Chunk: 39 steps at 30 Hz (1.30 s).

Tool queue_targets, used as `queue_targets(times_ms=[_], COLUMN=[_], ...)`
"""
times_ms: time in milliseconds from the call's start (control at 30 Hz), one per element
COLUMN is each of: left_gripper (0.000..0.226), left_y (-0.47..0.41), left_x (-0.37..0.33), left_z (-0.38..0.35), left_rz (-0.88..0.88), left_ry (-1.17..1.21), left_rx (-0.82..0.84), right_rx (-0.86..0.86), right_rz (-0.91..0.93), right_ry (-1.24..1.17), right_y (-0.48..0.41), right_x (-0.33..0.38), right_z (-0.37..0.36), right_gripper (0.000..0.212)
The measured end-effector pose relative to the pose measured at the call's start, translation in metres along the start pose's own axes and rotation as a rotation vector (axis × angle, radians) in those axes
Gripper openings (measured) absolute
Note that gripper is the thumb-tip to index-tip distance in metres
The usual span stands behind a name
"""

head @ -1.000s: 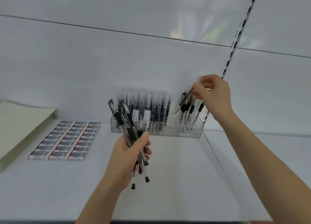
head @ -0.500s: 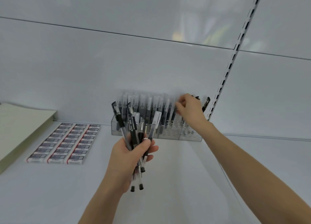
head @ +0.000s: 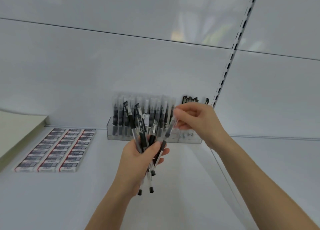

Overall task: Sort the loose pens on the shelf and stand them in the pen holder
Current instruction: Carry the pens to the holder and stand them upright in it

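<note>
My left hand grips a bunch of several black and clear pens, fanned upward over the white shelf. My right hand pinches the top end of one clear pen at the bunch's right side, whose lower end still lies in my left fingers. Behind both hands, a clear acrylic pen holder stands against the back wall. Several capped pens stand upright in its left part, and a few black-clipped pens show above my right hand, which hides the holder's right part.
Rows of boxed erasers lie flat on the shelf at left. A stack of pale paper sits at the far left. A slotted upright rail runs up the back wall on the right. A shelf seam runs toward me.
My right hand left the holder's right part and came down-left to the bunch, where it now pinches one clear pen. My left hand still holds the bunch, a little higher.
</note>
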<state>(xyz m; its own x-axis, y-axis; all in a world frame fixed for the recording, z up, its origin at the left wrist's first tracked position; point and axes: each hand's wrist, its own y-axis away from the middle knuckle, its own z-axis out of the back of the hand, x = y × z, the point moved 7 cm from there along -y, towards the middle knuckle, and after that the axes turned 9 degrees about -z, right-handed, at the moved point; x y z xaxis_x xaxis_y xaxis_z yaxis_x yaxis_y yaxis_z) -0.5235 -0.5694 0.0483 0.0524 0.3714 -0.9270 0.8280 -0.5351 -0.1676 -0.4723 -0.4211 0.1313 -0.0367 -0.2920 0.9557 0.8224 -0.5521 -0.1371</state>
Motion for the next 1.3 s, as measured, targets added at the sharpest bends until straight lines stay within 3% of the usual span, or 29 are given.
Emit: queue_targets(times_ms=[67,167,267,700,1300], left_gripper=[0.016,0.014,0.009,0.011,0.009], left_y=[-0.002,-0.003,-0.003,-0.005,-0.003], left_x=[0.001,0.001,0.002,0.001,-0.001], left_z=[0.005,0.011,0.015,0.025,0.015], left_rz=[-0.001,-0.007,-0.014,-0.044,-0.033], left_ry=[0.007,-0.001,-0.037,-0.106,0.000], left_rx=[-0.026,-0.064,-0.109,-0.155,-0.133], right_rx=[-0.161,-0.410,-0.500,-0.401,-0.245], right_rz=[0.043,0.149,0.218,0.333,0.179], right_ry=[-0.068,0.036,0.182,0.505,0.641], right_y=[-0.008,-0.023,-0.039,-0.060,-0.070], right_x=[0.009,0.021,0.023,0.024,0.002], right_z=[0.030,0.065,0.066,0.028,0.022], right_gripper=[0.007,0.006,0.020,0.024,0.017])
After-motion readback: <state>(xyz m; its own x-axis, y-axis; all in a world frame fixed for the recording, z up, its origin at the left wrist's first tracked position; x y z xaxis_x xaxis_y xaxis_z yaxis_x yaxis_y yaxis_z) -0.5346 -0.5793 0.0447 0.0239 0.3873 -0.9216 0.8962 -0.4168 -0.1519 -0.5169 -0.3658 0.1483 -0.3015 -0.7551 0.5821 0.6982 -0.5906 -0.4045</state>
